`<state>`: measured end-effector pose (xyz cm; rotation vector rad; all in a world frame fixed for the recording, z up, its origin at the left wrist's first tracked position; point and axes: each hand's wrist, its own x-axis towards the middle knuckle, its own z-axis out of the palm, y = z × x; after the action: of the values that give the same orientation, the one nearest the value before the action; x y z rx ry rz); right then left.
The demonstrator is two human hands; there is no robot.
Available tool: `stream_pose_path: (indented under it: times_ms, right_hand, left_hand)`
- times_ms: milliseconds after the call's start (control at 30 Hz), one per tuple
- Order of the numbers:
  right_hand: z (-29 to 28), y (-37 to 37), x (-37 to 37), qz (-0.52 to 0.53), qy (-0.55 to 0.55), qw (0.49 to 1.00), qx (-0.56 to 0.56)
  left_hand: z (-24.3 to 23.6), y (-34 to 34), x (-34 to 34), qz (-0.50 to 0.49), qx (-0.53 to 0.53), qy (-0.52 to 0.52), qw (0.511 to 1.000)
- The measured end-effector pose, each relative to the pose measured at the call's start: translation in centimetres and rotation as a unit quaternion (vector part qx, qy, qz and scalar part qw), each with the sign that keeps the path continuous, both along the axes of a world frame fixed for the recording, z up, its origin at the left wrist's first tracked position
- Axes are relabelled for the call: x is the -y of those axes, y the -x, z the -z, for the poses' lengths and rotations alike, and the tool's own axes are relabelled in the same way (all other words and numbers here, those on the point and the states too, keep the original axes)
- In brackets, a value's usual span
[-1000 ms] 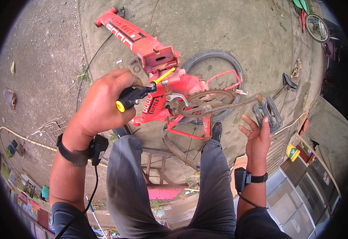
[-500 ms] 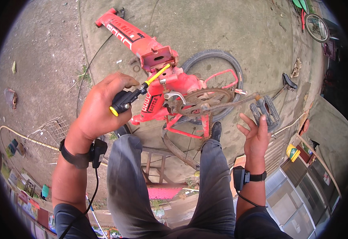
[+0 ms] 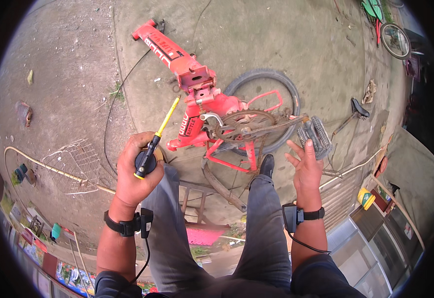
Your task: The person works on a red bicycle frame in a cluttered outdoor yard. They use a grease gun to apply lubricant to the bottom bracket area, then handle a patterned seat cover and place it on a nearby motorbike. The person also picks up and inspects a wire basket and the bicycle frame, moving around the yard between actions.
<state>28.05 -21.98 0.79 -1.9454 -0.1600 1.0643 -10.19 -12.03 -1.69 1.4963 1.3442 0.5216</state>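
Observation:
My left hand (image 3: 140, 166) is closed around a black-and-yellow hand tool (image 3: 150, 155) with a rounded black body and a long, slim yellow shaft. The shaft's tip points up toward the hinge (image 3: 197, 89) of a red folding bicycle frame (image 3: 169, 54) and appears just left of it. My right hand (image 3: 308, 171) is open, with fingers apart and nothing in it. Its fingertips overlap the edge of a worn pedal (image 3: 316, 139); whether they touch, I cannot tell. The pedal's crank leads to a rusty chainring (image 3: 246, 126) on the frame.
Behind the frame lies a wheel with a black tyre (image 3: 294, 89). A saddle on its post (image 3: 360, 108) lies farther right. To the left are a wire basket (image 3: 75, 164) and a dark cable (image 3: 110, 114). A wooden frame (image 3: 192, 198) is by my legs.
My left hand has drawn the tool down and back from the hinge, so its tip no longer overlaps the frame there. My right hand stays open beside the pedal. The view has shifted slightly.

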Motion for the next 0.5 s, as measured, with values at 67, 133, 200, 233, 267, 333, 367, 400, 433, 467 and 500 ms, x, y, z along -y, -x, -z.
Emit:
stream_pose_path:
  times_ms: [67,133,200,233,267,333,367,400,433,467,500]
  right_hand:
    - [-0.2,0.1,-0.1,0.000,0.017,1.000,0.006]
    - [-0.4,0.0,-0.1,-0.005,0.018,1.000,0.007]
    - [-0.8,0.0,0.0,-0.020,0.008,1.000,0.008]
    - [-0.9,-0.1,-0.1,-0.019,0.017,1.000,0.005]
    - [-1.1,-0.2,-0.1,-0.022,0.019,1.000,0.003]
    - [-1.4,-0.2,-0.2,-0.020,0.020,1.000,-0.004]
    - [-1.6,-0.2,-0.3,-0.015,0.020,1.000,-0.008]
    - [-1.8,-0.1,-0.4,-0.017,0.014,1.000,-0.010]
    - [-2.0,-0.1,-0.4,-0.015,0.023,1.000,-0.014]
    - [-2.1,-0.1,-0.5,-0.019,0.025,0.999,-0.017]
    - [-2.3,-0.1,-0.6,-0.027,0.023,0.999,-0.015]
  left_hand:
    - [-0.5,0.1,1.2,-0.022,0.004,0.014,1.000]
    - [-0.8,0.1,2.4,-0.046,0.006,0.026,0.999]
    - [-1.4,0.4,3.2,-0.050,0.018,0.071,0.996]
    - [-1.6,0.4,3.6,-0.055,0.016,0.075,0.996]
    - [-1.9,0.4,4.0,-0.061,0.014,0.080,0.995]
    - [-2.5,0.3,4.7,-0.084,0.025,0.090,0.992]
    - [-2.8,0.1,5.0,-0.097,0.031,0.090,0.991]
    - [-3.1,0.0,5.3,-0.110,0.039,0.091,0.989]
    - [-3.4,0.0,5.5,-0.109,0.039,0.089,0.989]
    - [-3.8,0.0,5.7,-0.112,0.038,0.091,0.989]
    - [-4.2,-0.1,5.9,-0.114,0.041,0.092,0.988]
